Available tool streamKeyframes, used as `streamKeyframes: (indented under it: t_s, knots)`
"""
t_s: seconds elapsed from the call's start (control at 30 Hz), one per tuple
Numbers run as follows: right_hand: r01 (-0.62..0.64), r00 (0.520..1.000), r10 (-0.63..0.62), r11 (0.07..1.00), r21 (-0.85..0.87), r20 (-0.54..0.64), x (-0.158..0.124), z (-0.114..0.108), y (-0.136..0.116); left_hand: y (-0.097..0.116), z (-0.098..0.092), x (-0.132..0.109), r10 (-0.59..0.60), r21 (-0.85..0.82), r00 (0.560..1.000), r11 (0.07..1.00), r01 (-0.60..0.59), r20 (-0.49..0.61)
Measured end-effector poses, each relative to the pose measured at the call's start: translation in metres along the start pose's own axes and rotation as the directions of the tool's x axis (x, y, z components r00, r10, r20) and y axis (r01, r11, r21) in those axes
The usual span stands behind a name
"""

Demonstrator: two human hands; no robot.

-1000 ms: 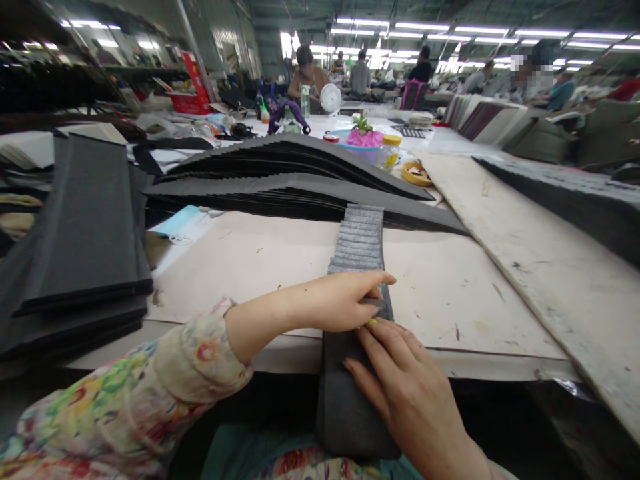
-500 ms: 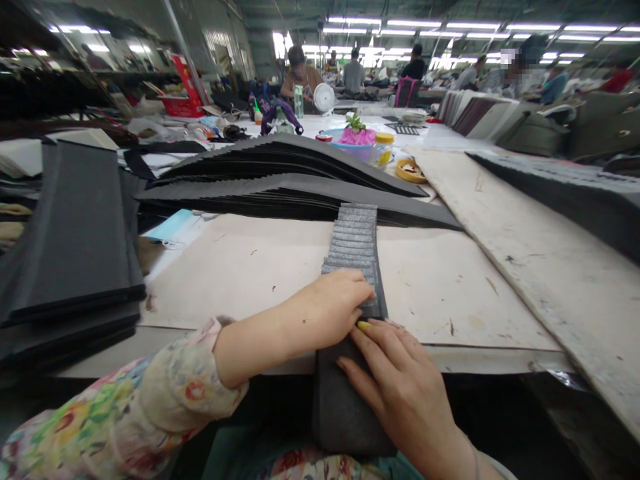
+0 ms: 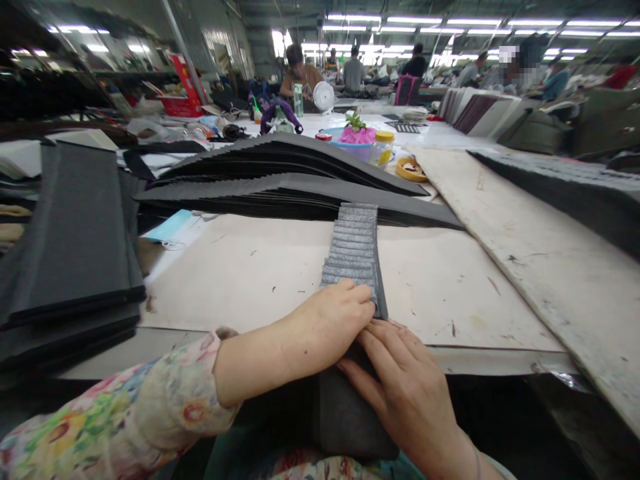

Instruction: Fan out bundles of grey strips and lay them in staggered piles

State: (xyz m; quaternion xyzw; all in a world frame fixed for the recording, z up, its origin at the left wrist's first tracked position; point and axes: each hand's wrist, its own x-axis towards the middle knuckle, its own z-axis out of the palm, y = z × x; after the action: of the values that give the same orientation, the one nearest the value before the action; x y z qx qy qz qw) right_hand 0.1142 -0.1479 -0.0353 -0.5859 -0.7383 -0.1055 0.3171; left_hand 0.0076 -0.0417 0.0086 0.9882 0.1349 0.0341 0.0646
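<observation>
At the near edge of the table, my left hand [image 3: 340, 320] lies knuckles up on the end of the row of grey felt strips [image 3: 353, 253]. Its forearm comes in from the left at a low slant, the wrist straight and the floral sleeve [image 3: 125, 420] bunched behind it. The fingers curl down over the nearest strip and their tips are hidden, so I cannot tell whether they pinch it or only press on it. My right hand [image 3: 400, 380] reaches in from the lower right. It rests palm down and flat, fingers loosely spread, on the dark felt pile [image 3: 345, 420] that hangs over the table edge towards my lap. Its fingertips touch the heel and little finger of the left hand.

The strips are narrow, light grey and fuzzy. They overlap like shingles in a straight band that runs away from me across the beige work board [image 3: 240, 273], which is matt, scuffed and flecked with small marks. The pile under my right hand is a darker charcoal, soft and thick, with a squared edge.

At the far end of the band lie fanned black sheets [image 3: 290, 180], thin and smooth, bowed into long, shallow arcs. A stack of dark boards [image 3: 75, 233], flat with crisp edges, sits well to the left. A long, pale plank [image 3: 530, 247], stained and rough, runs along the right.
</observation>
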Motion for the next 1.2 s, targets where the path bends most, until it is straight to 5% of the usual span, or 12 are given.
streamKeyframes:
  t_s: [0.53,0.9,1.2]
  knots:
    - [-0.034,0.988,0.032,0.999,0.014,0.153,0.015,-0.001,0.014,-0.020,0.005,-0.037,-0.302,-0.366,0.946,0.899,0.240,-0.120]
    - [-0.004,0.942,-0.009,0.999,0.038,0.336,0.028,0.002,0.028,-0.024,0.011,-0.038,-0.335,-0.414,0.934,0.873,0.259,-0.123]
    - [0.093,0.926,-0.101,0.995,0.040,0.365,0.035,0.001,0.022,-0.024,0.014,-0.040,-0.312,-0.384,0.946,0.887,0.256,-0.091]
